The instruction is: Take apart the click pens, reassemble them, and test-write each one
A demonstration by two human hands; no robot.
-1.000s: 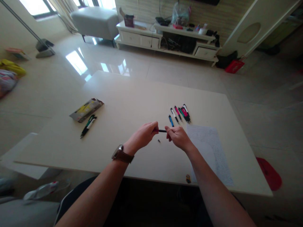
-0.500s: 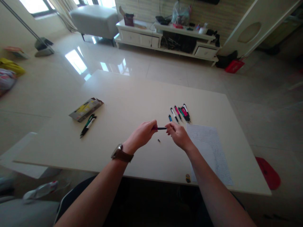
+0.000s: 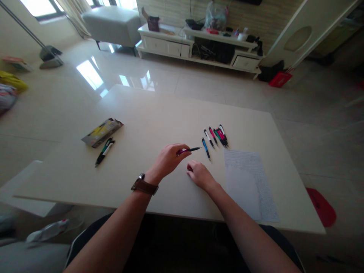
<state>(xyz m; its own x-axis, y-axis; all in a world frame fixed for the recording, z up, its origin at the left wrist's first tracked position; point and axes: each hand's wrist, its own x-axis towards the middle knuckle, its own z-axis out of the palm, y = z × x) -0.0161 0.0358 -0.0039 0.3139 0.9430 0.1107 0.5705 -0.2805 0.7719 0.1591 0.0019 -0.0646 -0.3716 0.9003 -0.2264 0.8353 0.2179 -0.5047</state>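
Observation:
My left hand (image 3: 172, 154) is closed around a pink and black pen (image 3: 194, 149). The pen points right, and a thin bare refill end sticks out of its front. Lower and to the right, my right hand (image 3: 201, 175) rests on the table with thumb and fingers pinched at a small dark pen tip (image 3: 189, 169), mostly hidden by the fingers. A blue pen (image 3: 206, 149) lies just beyond my hands. Several pens in white, pink and green (image 3: 221, 137) lie in a loose row behind it.
On the white table (image 3: 159, 110), a grey and yellow box (image 3: 102, 132) and green and white pens (image 3: 104, 152) lie to the left. A written sheet of paper (image 3: 244, 182) lies under and beside my right forearm. The near table edge runs in front of my lap.
My right hand has let go of the pen's front end and moved down and left to the small pen tip on the table. The pen in my left hand now tilts upward, its refill end showing.

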